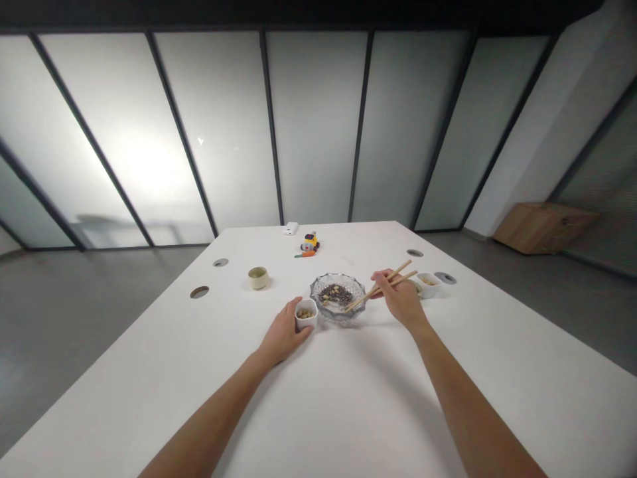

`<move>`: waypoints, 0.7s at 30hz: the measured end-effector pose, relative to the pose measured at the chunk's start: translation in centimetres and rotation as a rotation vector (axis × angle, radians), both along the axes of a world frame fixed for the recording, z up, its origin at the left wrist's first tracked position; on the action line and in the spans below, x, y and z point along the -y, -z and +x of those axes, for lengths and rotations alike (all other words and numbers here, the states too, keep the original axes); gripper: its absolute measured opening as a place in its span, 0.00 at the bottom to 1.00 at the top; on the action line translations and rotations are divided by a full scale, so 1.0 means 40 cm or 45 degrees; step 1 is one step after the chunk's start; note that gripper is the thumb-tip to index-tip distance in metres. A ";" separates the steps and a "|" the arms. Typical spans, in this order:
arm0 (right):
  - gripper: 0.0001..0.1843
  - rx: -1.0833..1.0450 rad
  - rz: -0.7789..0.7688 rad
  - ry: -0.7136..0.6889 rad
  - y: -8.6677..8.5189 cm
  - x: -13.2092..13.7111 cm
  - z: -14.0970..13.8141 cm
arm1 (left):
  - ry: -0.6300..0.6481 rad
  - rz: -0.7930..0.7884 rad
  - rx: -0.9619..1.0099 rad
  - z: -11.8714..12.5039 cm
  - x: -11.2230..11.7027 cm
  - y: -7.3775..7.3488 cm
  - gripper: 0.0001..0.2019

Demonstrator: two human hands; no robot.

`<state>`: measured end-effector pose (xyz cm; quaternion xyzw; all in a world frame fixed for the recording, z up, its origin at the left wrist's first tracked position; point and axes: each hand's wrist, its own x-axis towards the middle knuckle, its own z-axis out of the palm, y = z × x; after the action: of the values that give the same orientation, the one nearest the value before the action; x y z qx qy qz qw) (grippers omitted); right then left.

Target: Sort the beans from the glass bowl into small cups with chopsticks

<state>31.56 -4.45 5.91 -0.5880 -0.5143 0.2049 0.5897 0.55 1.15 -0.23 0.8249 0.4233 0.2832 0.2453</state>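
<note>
My left hand is wrapped round a small white cup that stands on the table with brownish nuts or seeds in it. Just right of it is a clear glass bowl with a scalloped rim, holding dark seeds and a few paler pieces. In my right hand is a pair of wooden chopsticks, their tips down at the bowl's near right side. Whether the tips pinch anything is too small to tell. Behind my right hand sits another white cup with pale pieces inside.
A greenish cup stands on the white table at left. Farther back are a yellow toy car, an orange toy carrot and a white box-like object. Round cable holes lie near both side edges.
</note>
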 end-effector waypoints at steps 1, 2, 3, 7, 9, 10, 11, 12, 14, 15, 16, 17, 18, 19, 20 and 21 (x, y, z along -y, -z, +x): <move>0.33 -0.043 -0.026 -0.043 0.006 -0.003 -0.006 | -0.001 -0.001 0.000 0.001 0.001 -0.001 0.36; 0.33 -0.064 -0.044 -0.097 0.012 -0.007 -0.014 | -0.001 0.000 0.001 0.002 0.002 -0.002 0.36; 0.33 -0.064 -0.043 -0.148 0.020 -0.010 -0.023 | -0.003 0.002 0.003 0.002 0.003 -0.003 0.36; 0.32 0.152 0.122 -0.115 0.038 -0.015 -0.047 | -0.001 0.011 0.011 0.003 0.004 -0.004 0.36; 0.32 0.218 0.204 -0.029 0.035 -0.010 -0.044 | 0.006 0.009 0.004 0.002 0.004 -0.004 0.35; 0.33 0.198 0.227 0.013 0.033 -0.006 -0.041 | 0.011 0.006 -0.002 0.002 0.003 -0.004 0.36; 0.33 0.147 0.237 0.046 0.031 -0.003 -0.038 | 0.011 0.007 -0.001 0.001 0.003 -0.004 0.35; 0.34 0.081 0.233 0.066 0.031 0.000 -0.036 | 0.013 0.010 0.001 0.001 0.002 -0.004 0.35; 0.35 -0.032 0.205 0.066 0.035 0.003 -0.038 | 0.014 0.017 0.006 0.001 0.001 -0.004 0.35; 0.35 -0.058 0.190 0.051 0.040 0.003 -0.042 | 0.012 0.019 0.004 0.001 0.001 -0.004 0.35; 0.35 -0.061 0.177 0.032 0.047 0.001 -0.047 | 0.010 0.020 -0.002 0.002 0.001 -0.003 0.35; 0.34 -0.043 0.167 0.010 0.054 0.000 -0.054 | 0.004 0.021 -0.008 0.002 0.000 -0.002 0.35; 0.33 -0.008 0.161 -0.012 0.061 -0.002 -0.061 | 0.000 0.021 -0.014 0.003 -0.001 -0.001 0.35; 0.33 0.035 0.159 -0.033 0.067 -0.003 -0.069 | -0.003 0.021 -0.018 0.003 -0.001 0.000 0.36; 0.32 0.082 0.159 -0.052 0.071 -0.003 -0.076 | -0.003 0.021 -0.020 0.003 -0.002 0.002 0.36; 0.32 0.128 0.164 -0.070 0.073 -0.002 -0.083 | 0.001 0.023 -0.021 0.002 -0.003 0.004 0.36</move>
<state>28.24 -4.36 2.99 -0.5440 -0.5714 0.1576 0.5939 0.64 1.27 -0.38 0.8296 0.4224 0.2799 0.2345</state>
